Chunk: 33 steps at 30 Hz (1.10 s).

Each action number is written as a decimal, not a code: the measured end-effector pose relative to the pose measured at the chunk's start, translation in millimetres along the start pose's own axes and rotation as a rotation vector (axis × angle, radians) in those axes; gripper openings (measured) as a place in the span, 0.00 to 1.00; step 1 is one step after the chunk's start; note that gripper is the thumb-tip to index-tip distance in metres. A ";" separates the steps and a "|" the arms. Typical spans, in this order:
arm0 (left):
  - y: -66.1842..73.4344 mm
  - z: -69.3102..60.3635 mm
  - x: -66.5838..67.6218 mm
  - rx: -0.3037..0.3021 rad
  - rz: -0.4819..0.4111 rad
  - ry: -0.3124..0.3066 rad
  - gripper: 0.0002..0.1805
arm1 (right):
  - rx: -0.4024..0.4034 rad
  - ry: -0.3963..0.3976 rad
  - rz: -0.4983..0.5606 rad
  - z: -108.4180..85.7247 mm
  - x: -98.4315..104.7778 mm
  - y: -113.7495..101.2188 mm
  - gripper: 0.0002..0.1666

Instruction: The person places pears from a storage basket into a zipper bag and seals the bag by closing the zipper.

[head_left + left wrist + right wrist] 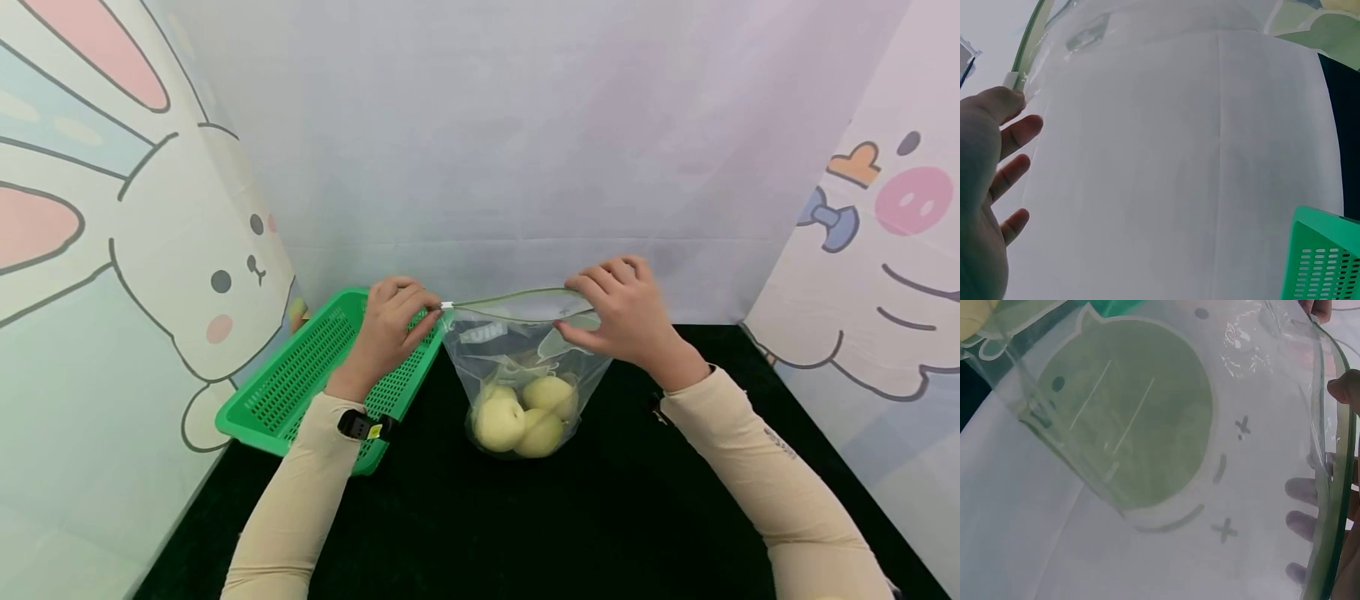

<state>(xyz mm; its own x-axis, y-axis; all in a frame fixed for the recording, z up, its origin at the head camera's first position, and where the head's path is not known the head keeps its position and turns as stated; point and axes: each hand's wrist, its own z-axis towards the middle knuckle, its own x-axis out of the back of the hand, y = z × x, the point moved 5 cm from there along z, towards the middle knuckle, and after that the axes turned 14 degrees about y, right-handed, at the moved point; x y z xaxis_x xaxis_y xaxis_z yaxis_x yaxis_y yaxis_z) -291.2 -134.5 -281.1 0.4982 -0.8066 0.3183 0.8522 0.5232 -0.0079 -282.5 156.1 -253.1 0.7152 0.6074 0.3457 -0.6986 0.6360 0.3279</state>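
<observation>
A clear zip bag (465, 358) with a green rim and printed green shapes stands upright on the dark cloth. Several round, pale yellow-green fruits (501, 423) lie in its bottom. At the bag's left top corner, my left hand (390, 329) pinches the small white slider (447, 306) between thumb and index finger, its other fingers loosely bent in the left wrist view. My right hand (626, 312) holds the right end of the rim, thumb at the near side. Its fingers show through the clear film in the right wrist view. Between the hands the bag's mouth gapes.
A green perforated basket (251, 421) stands to the left, partly under my left forearm; I see no contents in its visible part. Dark cloth (480, 533) covers the table. Pale printed curtains (487, 150) close off the back and both sides.
</observation>
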 end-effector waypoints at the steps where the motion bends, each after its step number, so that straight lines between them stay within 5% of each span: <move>1: 0.2 0.1 0.0 0.000 -0.003 0.001 0.05 | 0.004 -0.001 0.008 2.1 -2.0 -2.5 0.33; 4: 1.5 0.9 -0.5 -0.009 -0.011 0.009 0.02 | 0.016 -0.009 0.024 8.0 -8.6 -10.1 0.33; 19: 21.2 11.6 -9.2 -0.067 0.010 0.027 0.19 | 0.071 0.042 0.110 29.6 -31.1 -43.3 0.21; 27: 36.3 16.8 -13.0 -0.135 0.060 0.036 0.15 | 0.102 0.074 0.126 35.2 -40.0 -55.5 0.12; 33: 44.4 20.3 -15.4 -0.163 0.062 0.042 0.16 | 0.103 0.079 0.128 37.4 -42.0 -61.0 0.17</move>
<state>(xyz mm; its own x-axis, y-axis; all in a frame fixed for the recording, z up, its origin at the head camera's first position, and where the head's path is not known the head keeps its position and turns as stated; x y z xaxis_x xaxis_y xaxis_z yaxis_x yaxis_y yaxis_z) -264.3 -93.3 -267.1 0.5540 -0.7866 0.2727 0.8325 0.5237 -0.1806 -270.7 74.0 -254.8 0.6167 0.7185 0.3215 -0.7796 0.5011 0.3756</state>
